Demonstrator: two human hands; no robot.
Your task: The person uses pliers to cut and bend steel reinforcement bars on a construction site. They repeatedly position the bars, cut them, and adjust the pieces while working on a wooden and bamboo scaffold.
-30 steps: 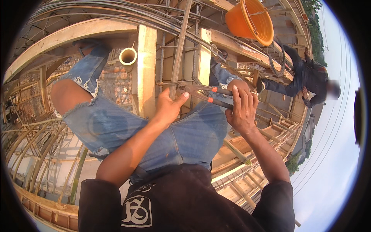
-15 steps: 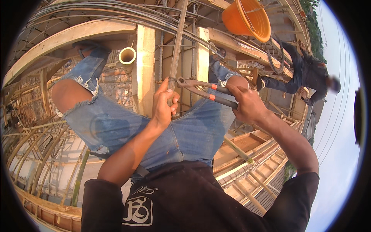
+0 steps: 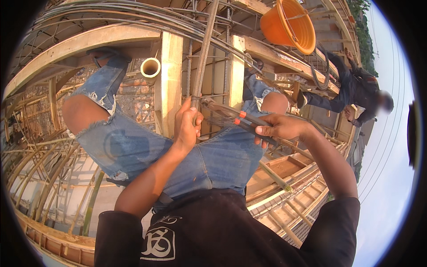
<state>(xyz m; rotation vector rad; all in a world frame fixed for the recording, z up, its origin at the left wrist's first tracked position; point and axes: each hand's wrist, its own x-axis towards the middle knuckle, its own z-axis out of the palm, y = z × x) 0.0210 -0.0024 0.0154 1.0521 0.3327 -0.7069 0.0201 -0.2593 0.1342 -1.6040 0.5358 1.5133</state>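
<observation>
My left hand [image 3: 187,125] is closed around the lower part of a long steel bar [image 3: 206,49], its thumb lying along the metal. My right hand [image 3: 283,127] grips the dark handles of a pair of end-cutting nippers [image 3: 247,119] with red-orange bands. The nippers' jaws reach the bar just above my left thumb, where a tie wire seems to cross. Whether the jaws bite on the wire is too small to tell. Behind the bar stand ribbed rebars [image 3: 227,53] with cross ties, between two timber posts [image 3: 171,80].
An orange bucket [image 3: 278,29] hangs or rests at upper right, near a dark coiled hose [image 3: 321,73]. A co-worker [image 3: 362,89] is at far right. Bundled steel rods [image 3: 111,18] cross the top. A pale pipe [image 3: 150,67] stands open-ended by my knee; timber formwork [image 3: 298,178] lies below right.
My right hand has shifted down and turned, drawing the nippers' handles close together and tilting them downward. My left hand stays on the bar. The view has moved slightly.
</observation>
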